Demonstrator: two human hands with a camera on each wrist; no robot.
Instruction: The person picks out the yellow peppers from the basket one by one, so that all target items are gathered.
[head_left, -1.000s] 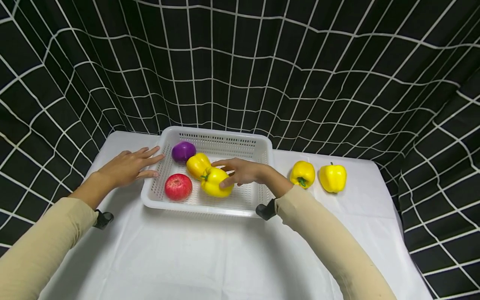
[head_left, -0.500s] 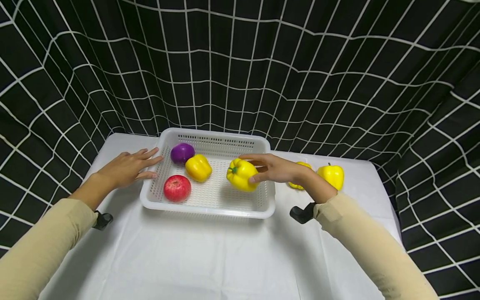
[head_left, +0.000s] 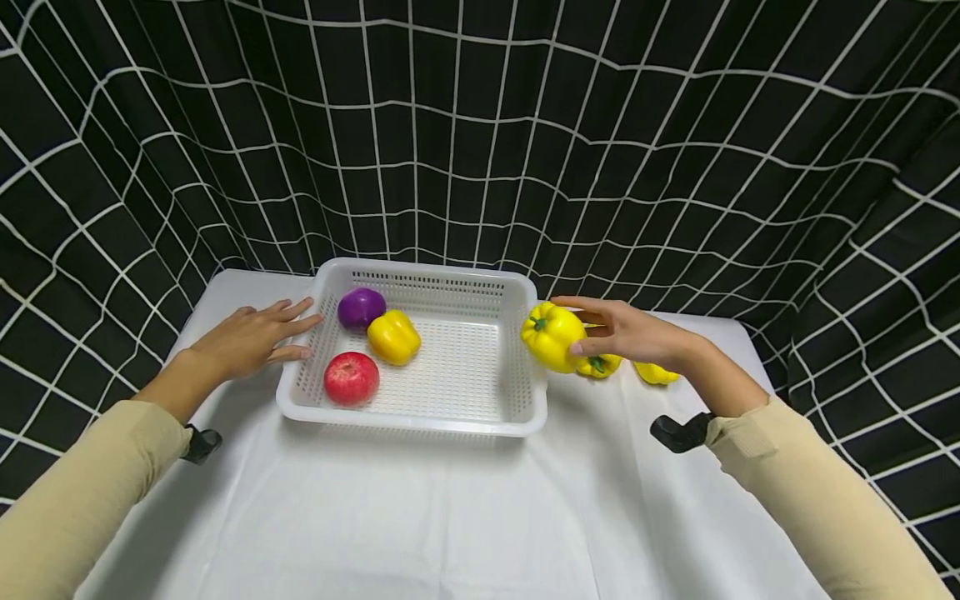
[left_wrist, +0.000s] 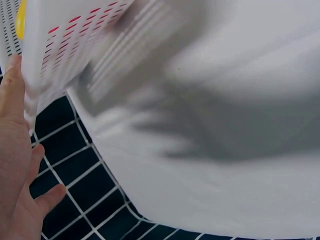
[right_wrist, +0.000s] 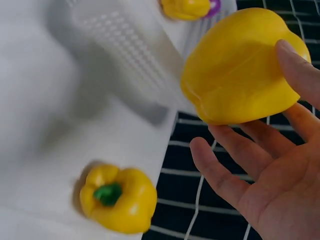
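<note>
My right hand pinches a yellow bell pepper between thumb and fingers, held up at the right rim of the white plastic basket. In the right wrist view the held pepper shows its smooth side, with the thumb on top and fingertips beneath. My left hand lies with fingers extended at the basket's left rim; the left wrist view has the fingers right against that rim. Inside the basket are a purple round vegetable, another yellow bell pepper and a red apple-like fruit.
On the white-covered table, right of the basket, two more yellow bell peppers rest partly behind my right hand: a nearer one and a farther one. A black curtain with a white grid surrounds the table's back and sides.
My right hand has lifted the yellow bell pepper from the basket's middle and carried it right, to the right rim. My left hand has stayed in place.
</note>
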